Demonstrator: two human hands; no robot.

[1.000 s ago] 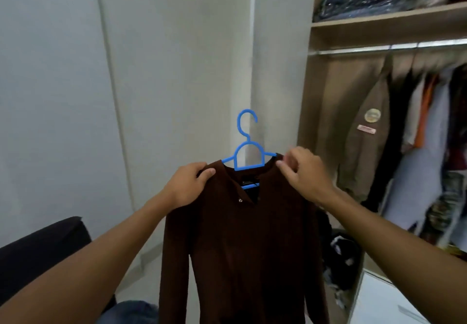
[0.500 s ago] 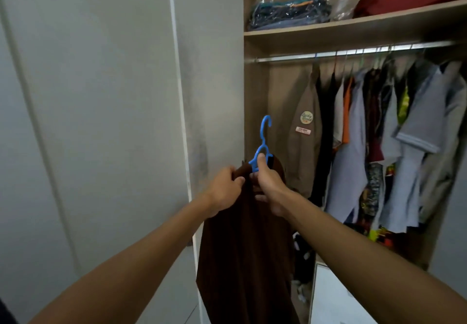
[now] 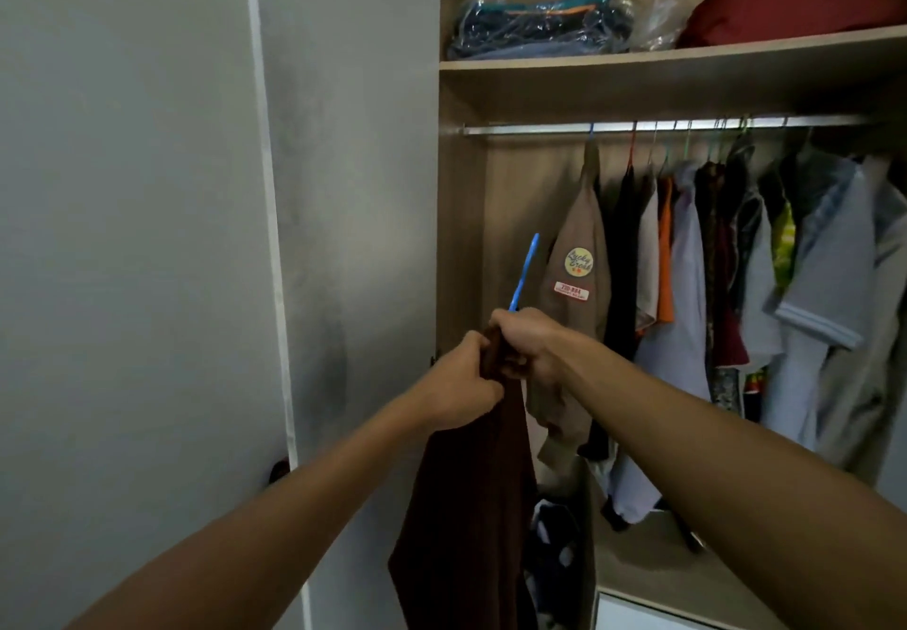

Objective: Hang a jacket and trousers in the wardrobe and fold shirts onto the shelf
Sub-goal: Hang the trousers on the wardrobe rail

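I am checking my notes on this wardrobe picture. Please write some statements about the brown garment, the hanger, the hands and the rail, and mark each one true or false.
1. Both hands grip the brown garment at its top. True: left hand, right hand.
2. The blue hanger already hangs on the rail. False: its hook is below the rail, above the hands.
3. The rail's left end is free of clothes. True.
4. The tan jacket with patches lies folded on the shelf. False: it hangs from the rail.
5. The shelf holds nothing. False: a plastic-wrapped bundle lies there.
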